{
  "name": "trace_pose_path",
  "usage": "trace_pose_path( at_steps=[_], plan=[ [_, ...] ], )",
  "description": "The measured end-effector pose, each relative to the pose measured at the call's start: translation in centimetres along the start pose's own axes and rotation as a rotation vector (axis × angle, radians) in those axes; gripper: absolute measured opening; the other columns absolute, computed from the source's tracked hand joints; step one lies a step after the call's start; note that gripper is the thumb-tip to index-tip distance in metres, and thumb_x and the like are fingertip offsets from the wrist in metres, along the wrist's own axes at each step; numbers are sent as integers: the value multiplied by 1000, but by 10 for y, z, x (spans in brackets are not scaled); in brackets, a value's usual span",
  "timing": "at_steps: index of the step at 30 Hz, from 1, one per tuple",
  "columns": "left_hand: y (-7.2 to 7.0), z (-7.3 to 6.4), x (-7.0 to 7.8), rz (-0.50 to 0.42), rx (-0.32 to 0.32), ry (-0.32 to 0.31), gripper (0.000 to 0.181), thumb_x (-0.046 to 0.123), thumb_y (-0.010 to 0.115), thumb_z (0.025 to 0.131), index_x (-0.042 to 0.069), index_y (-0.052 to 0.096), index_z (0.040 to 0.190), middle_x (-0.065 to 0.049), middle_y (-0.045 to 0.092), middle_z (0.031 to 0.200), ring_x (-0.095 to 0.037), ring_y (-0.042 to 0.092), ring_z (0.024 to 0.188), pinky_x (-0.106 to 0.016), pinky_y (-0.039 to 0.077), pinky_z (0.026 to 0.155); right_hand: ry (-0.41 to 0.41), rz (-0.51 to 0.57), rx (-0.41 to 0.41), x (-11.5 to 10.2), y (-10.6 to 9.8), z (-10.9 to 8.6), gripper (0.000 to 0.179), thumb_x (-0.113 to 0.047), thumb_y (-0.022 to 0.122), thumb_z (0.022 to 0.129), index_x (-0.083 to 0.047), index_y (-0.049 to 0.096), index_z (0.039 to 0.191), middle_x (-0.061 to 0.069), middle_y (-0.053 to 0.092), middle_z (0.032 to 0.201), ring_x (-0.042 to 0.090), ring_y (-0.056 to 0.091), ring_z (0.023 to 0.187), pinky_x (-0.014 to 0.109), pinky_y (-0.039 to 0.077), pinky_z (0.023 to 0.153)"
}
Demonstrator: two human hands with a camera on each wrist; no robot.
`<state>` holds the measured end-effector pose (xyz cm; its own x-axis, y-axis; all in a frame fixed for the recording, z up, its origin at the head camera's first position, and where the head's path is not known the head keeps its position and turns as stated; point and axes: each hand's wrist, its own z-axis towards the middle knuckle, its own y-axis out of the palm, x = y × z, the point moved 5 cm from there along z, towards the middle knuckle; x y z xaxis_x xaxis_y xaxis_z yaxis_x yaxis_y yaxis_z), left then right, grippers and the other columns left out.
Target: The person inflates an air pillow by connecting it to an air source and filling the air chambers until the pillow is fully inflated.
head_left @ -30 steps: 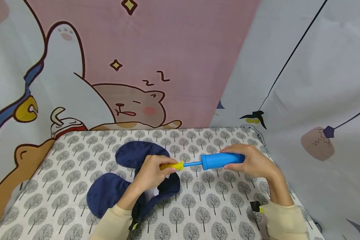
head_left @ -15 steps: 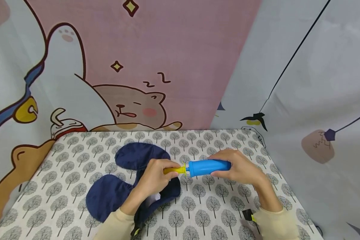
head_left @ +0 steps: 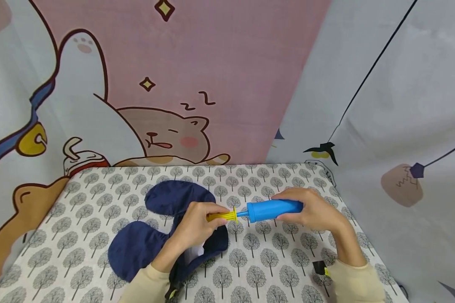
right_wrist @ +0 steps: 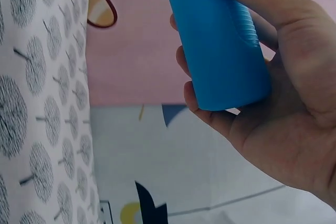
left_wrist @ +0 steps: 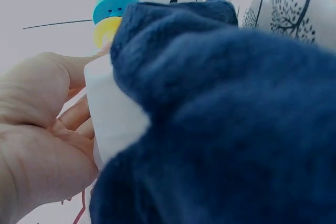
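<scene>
Held up above the surface (head_left: 242, 271), the blue pump (head_left: 261, 212) has its long axis roughly parallel to the far edge, fingers of the left hand (head_left: 198, 224) pinching its yellow handle (head_left: 222, 216), those of the right hand (head_left: 318, 211), nearer the right edge, wrapped round its barrel (right_wrist: 223, 56)

Soft, even light keeps the head view clear around the blue pump (head_left: 269, 210). The left-wrist view blurs navy fabric (left_wrist: 236, 129) below the pump and pales the wall (left_wrist: 42, 3) behind; the right-wrist view is dimmer.
</scene>
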<state>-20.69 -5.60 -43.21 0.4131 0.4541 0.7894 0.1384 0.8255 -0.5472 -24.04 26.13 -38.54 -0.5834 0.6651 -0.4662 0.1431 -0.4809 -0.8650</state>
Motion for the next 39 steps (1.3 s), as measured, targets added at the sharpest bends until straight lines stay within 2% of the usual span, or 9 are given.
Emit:
trace_pose_path(
  at_steps=[7, 10, 13, 17, 20, 26, 32, 39],
  plan=[
    [-1, 0, -2, -3, 11, -6, 25, 7, 88, 97, 14, 89, 121, -7, 88, 116, -5, 62, 70, -21, 54, 61, 88, -24, 36, 21, -18, -13, 53, -35, 99, 89, -30, 81, 139, -7, 81, 138, 18, 70, 122, 39, 56, 101],
    [-1, 0, -3, -5, 10, -15, 25, 8, 89, 97, 16, 89, 120, -6, 88, 115, -5, 62, 71, -21, 54, 61, 111, -30, 46, 28, -24, -19, 54, -38, 98, 90, -32, 80, 141, -6, 80, 141, 18, 68, 126, 38, 54, 104],
    [-1, 0, -4, -4, 17, -17, 24, 8, 89, 97, 17, 89, 120, -6, 88, 113, -4, 63, 70, -21, 55, 61, 106, -31, 65, 33, -31, -25, 54, -36, 99, 90, -32, 80, 141, -6, 80, 141, 11, 66, 125, 32, 53, 103],
    [-2, 0, -4, -8, 30, -17, 24, 7, 89, 97, 15, 89, 119, -6, 88, 112, -4, 64, 69, -22, 56, 61, 61, -50, 100, 33, -39, -30, 52, -29, 100, 89, -32, 81, 137, -7, 81, 137, -1, 63, 120, 27, 55, 97],
    [-2, 0, -2, -4, 35, -7, 24, 6, 89, 96, 14, 89, 118, -6, 88, 112, -5, 68, 75, -21, 58, 65, 39, -53, 110, 30, -40, -29, 51, -28, 101, 88, -33, 82, 136, -8, 82, 135, -2, 63, 119, 26, 55, 96],
    [-5, -1, 3, 18, 60, 21, 23, 6, 90, 95, 15, 90, 116, -4, 88, 111, -7, 73, 83, -21, 59, 72, 26, -32, 96, 18, -28, -17, 53, -36, 103, 83, -35, 84, 132, -11, 82, 132, 7, 68, 121, 35, 55, 100],
    [-5, 0, 5, 14, 68, 40, 22, 6, 91, 95, 14, 90, 116, -5, 89, 112, -8, 74, 84, -21, 59, 73, -47, 30, 70, 7, -11, -3, 53, -30, 104, 83, -34, 83, 131, -12, 81, 130, 6, 68, 118, 33, 58, 95],
    [-4, -3, 6, 2, 69, 25, 24, 5, 90, 95, 12, 90, 117, -7, 88, 115, -10, 76, 86, -21, 60, 75, -68, 26, 71, -13, 12, 11, 52, -27, 103, 83, -30, 83, 131, -10, 81, 130, 14, 70, 118, 37, 58, 96]
  ],
)
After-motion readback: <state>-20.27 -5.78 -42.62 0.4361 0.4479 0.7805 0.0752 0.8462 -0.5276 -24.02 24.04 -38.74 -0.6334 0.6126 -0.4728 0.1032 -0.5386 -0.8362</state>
